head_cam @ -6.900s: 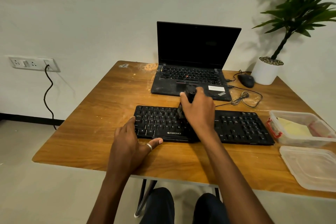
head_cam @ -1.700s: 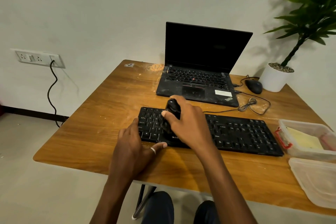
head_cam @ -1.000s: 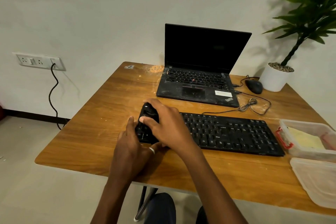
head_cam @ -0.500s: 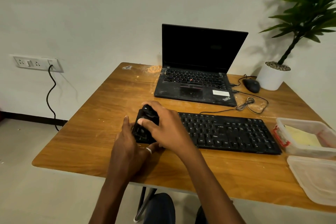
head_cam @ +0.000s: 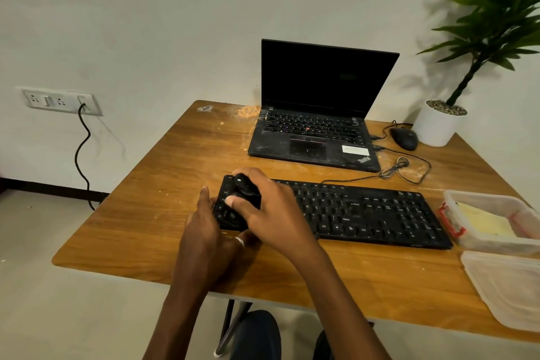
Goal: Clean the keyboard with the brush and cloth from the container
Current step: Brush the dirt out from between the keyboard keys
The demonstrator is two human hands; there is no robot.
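1. Carried leftward since the earliest frame: right hand (head_cam: pixel 276 215) and brush (head_cam: pixel 245 187), from the middle of the keyboard (head_cam: pixel 368 213) to its left end. Left hand (head_cam: pixel 209 232) now drawn up against that same end.
2. Nearest, at the near right corner of the counter (head_cam: pixel 152 213): a clear lid (head_cam: pixel 508 286), lying flat, just on the near side of the container.
3. At the keyboard's near left corner: left hand, fingers (head_cam: pixel 203 199) straight and together along the left edge, gripping nothing. Thumb with a ring (head_cam: pixel 239 242) lying by the near edge.
4. Over the leftmost keys: right hand, fingers (head_cam: pixel 258 181) curled round the black brush, thumb pressed on its side. Bristles hidden under the hand.
5. Across the middle of the counter: black keyboard, lying flat. On the right beyond its far edge, a thin cable in a loose coil (head_cam: pixel 394 168).
6. Just beside the keyboard's right end: clear container (head_cam: pixel 491 242) with a red clasp, uncovered, yellow cloth (head_cam: pixel 485 222) inside.
7. Farther back: black laptop (head_cam: pixel 315 131), lid raised, screen dark. To its right, a black mouse (head_cam: pixel 404 139) and a white pot (head_cam: pixel 436 127) with a green plant at the far right corner.
8. On the far wall, left: socket strip (head_cam: pixel 58 101) with a black cord hanging down.
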